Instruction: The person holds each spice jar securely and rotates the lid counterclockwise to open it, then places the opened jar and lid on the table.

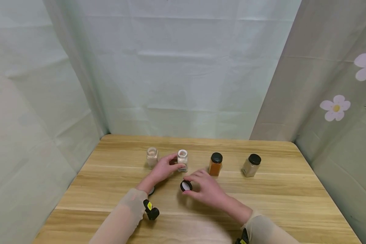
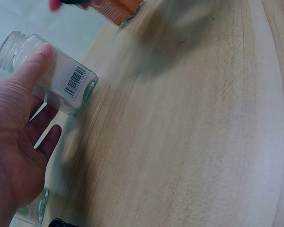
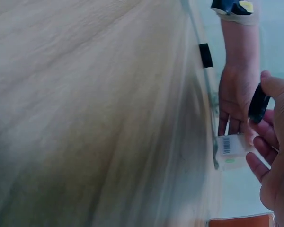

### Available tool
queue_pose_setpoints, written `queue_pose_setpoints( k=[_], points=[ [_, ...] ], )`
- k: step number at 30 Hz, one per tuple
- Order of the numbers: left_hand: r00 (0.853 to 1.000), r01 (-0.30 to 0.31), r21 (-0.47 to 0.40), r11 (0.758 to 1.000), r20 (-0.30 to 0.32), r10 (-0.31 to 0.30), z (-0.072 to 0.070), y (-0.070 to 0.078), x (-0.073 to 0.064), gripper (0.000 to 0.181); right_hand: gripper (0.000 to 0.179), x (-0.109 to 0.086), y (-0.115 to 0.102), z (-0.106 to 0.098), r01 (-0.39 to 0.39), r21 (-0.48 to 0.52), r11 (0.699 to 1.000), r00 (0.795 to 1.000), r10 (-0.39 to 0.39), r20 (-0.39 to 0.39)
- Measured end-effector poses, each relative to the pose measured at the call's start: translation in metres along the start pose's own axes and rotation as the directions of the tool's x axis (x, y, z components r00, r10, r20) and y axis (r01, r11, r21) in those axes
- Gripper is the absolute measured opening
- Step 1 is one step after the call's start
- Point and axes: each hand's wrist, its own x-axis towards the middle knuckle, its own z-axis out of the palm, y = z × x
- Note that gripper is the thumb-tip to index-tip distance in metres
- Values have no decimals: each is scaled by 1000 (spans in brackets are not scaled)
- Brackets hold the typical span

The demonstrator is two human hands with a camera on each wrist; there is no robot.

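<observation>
My left hand (image 1: 164, 168) grips an uncapped glass jar (image 1: 183, 159) around its side; thumb and fingers lie on opposite faces. In the left wrist view the jar (image 2: 61, 75) shows its threaded mouth and a barcode label. My right hand (image 1: 208, 188) pinches a round black lid (image 1: 186, 185) by its rim between thumb and fingers, with the pale inside showing. In the right wrist view this lid (image 3: 259, 104) is seen edge-on. The right hand is nearer the body than the jar, with the lid apart from it.
Another uncapped jar (image 1: 152, 158) stands left of the held one. A second lid (image 1: 151, 190) lies on the wooden table (image 1: 109, 189), partly behind the left wrist. To the right stand a black-lidded jar of orange powder (image 1: 215, 164) and a black-lidded jar of beige powder (image 1: 251, 165).
</observation>
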Motion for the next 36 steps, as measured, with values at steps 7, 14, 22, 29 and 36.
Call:
queue_pose_setpoints(
  k=[7, 14, 22, 29, 36],
  points=[
    [1000, 11, -1, 1000, 5, -11, -1, 2, -1, 60, 52, 4, 1, 11, -41, -117, 992, 996, 50, 71],
    [1000, 12, -23, 1000, 9, -12, 0, 3, -1, 64, 47, 11, 2, 21, -48, -245, 968, 995, 68, 72],
    [1000, 22, -9, 1000, 5, -22, 0, 3, -2, 64, 45, 20, 3, 31, -39, -345, 938, 997, 59, 48],
    [1000, 13, -14, 1000, 7, -13, 0, 1, -1, 61, 46, 26, 3, 36, -41, -365, 930, 997, 63, 48],
    [1000, -5, -15, 1000, 3, 5, 0, 0, -1, 58, 46, 30, 3, 39, -46, -375, 926, 997, 68, 47]
  ],
)
